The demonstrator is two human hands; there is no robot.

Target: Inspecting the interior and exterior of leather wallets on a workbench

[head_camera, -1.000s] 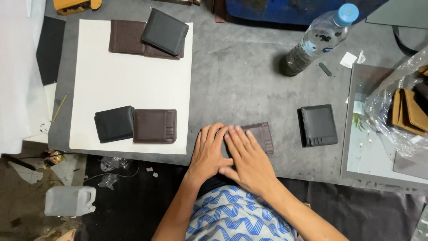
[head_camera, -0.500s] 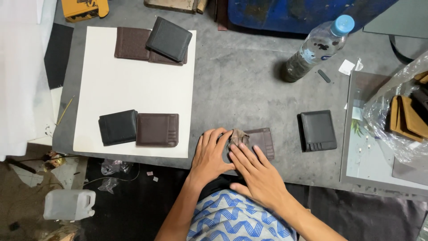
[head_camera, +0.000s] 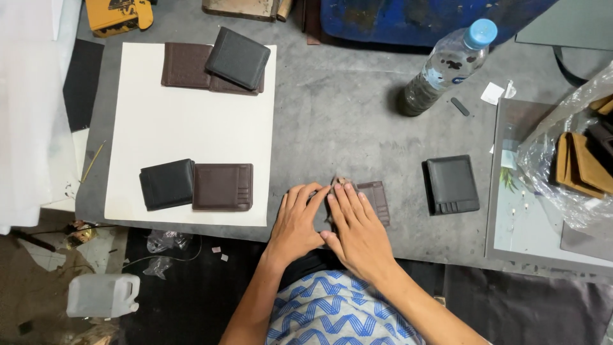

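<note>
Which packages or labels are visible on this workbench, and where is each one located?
Clear plastic water bottle with blue cap and small label band: lying top right.
Crinkled clear plastic bag holding tan leather pieces: right edge.
White plastic jug: on the floor, bottom left.
Small white paper tag: beside the bottle.

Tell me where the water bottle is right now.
In the head view, the water bottle lies tilted at the upper right of the grey table, beyond the black wallet and below the blue object.
</note>
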